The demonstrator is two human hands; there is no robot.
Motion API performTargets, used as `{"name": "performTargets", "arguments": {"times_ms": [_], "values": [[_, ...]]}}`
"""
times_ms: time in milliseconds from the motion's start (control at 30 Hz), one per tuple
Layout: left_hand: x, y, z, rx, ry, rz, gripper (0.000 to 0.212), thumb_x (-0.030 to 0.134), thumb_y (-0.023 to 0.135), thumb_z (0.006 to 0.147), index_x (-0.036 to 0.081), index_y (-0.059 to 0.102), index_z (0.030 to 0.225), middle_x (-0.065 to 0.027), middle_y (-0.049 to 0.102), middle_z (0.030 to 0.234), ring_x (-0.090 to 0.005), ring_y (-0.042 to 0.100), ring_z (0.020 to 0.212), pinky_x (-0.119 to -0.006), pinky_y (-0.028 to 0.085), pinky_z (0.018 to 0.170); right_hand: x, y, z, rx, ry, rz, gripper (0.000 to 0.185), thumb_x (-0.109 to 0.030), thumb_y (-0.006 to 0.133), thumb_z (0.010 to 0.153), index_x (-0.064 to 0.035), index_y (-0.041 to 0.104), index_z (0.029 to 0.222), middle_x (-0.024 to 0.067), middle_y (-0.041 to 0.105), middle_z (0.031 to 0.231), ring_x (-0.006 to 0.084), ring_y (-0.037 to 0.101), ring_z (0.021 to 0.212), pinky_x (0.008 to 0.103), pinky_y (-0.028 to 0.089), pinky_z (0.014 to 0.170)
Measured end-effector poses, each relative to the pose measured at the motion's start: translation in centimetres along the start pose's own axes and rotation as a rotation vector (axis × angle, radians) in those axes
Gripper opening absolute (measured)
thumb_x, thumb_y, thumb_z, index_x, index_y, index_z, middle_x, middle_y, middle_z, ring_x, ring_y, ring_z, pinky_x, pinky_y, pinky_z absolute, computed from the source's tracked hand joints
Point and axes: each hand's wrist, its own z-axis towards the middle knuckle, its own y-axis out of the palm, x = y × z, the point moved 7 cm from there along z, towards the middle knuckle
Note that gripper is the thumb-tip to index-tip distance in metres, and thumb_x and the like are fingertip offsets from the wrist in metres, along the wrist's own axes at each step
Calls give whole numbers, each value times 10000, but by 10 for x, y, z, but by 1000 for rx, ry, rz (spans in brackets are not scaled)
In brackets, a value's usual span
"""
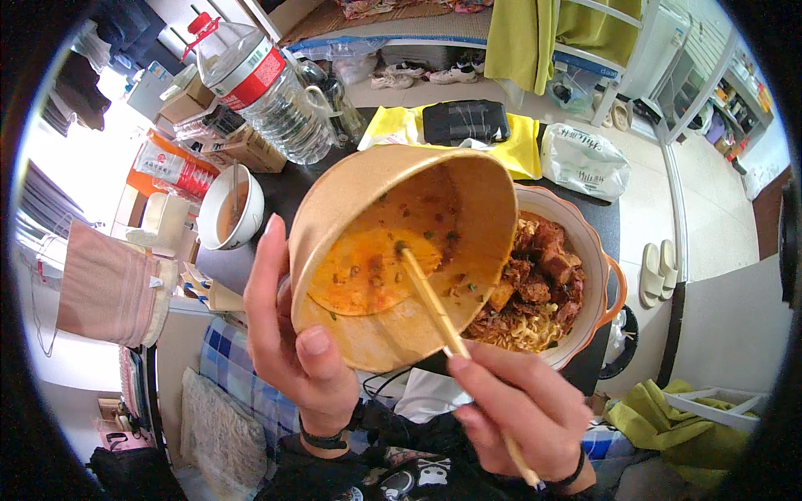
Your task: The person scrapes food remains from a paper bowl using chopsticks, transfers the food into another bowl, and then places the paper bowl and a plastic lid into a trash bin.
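Observation:
My left hand [301, 351] grips a brown paper takeaway bowl [351, 188] from its left side. The bowl is tilted toward the right, with orange sauce and dark bits coating its inside. My right hand [520, 407] holds wooden chopsticks [432, 300], whose tips touch the sauced bottom of the bowl. Partly behind the paper bowl stands a scalloped ceramic bowl [601, 275] with an orange handle. Chunks of braised meat [545, 257] lie in it over curly noodles [532, 332]. The paper bowl hides its left part.
Left on the dark table are a white bowl [250, 219] with a spoon in brownish liquid and a large water bottle [269, 94]. Beyond the bowls lie a yellow bag [526, 147], a black container [467, 122] and a tissue pack [583, 163]. Slippers [651, 275] rest on the floor.

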Motion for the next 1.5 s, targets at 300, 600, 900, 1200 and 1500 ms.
{"name": "performTargets", "arguments": {"times_ms": [300, 600, 900, 1200, 1500], "values": [[-1, -6, 0, -47, 15, 25, 769, 531, 344, 987, -117, 377, 1400, -239, 456, 1418, -302, 537, 1225, -397, 449, 1014, 14, 5, -5, 48, 148, -156, 300, 73, 672, 744, 47, 679, 1043, 190, 658, 960, 313, 677, 806, 339, 551, 715], [9, -6, 6, 71, 250, 123, 728, 561, 520, 925, -95, 593, 1232, -246, 655, 1126, -326, 652, 953, -378, 537, 795, -11, -9, -9, 97, 80, -247, 195, -67, 594, 915, 81, 683, 1005, 227, 650, 899, 301, 654, 733, 347, 545, 655], [18, -8, 4, 12, 345, 218, 728, 568, 509, 930, -90, 590, 1232, -252, 653, 1137, -359, 654, 960, -416, 554, 788, 7, 2, -19, -30, 226, -177, 274, -102, 552, 903, 85, 668, 1067, 242, 646, 986, 325, 679, 833, 363, 552, 744], [15, -9, 3, 58, 297, 206, 734, 575, 510, 931, -85, 586, 1245, -251, 645, 1166, -357, 649, 992, -413, 538, 845, 4, 8, -20, -141, 135, -15, 309, -106, 653, 863, 77, 657, 1112, 246, 635, 1035, 336, 674, 853, 366, 548, 765], [13, -9, 2, 96, 267, 208, 736, 575, 480, 948, -92, 583, 1243, -257, 642, 1170, -350, 644, 989, -410, 533, 837, 4, -17, -33, 36, 227, -277, 283, -147, 548, 927, 75, 684, 1037, 236, 648, 962, 302, 677, 824, 363, 552, 756]]}}
